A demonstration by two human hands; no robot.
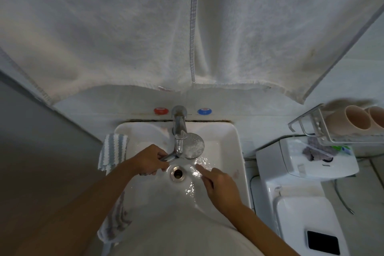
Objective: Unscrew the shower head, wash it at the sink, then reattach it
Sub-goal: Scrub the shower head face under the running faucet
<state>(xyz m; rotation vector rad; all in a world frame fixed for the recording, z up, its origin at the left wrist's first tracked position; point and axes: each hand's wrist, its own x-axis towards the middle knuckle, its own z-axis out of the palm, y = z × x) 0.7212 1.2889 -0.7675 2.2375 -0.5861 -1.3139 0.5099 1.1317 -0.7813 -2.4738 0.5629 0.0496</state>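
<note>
The chrome shower head (194, 145) is held over the white sink (232, 147), its round spray face turned up under the chrome tap (179, 129). My left hand (150, 160) grips the shower head's handle, fingers curled round it. My right hand (219, 186) is over the right side of the basin, below the head and apart from it, with the index finger stretched out toward the wet patch beside the drain (177, 173). Water glistens on the basin floor right of the drain.
White towels (145, 33) hang low over the back of the sink. A striped cloth (113, 149) lies on the sink's left rim. Red (160, 110) and blue (205, 111) knobs sit behind the tap. A wire rack with pink cups (351, 122) and a white appliance (307, 162) stand at the right.
</note>
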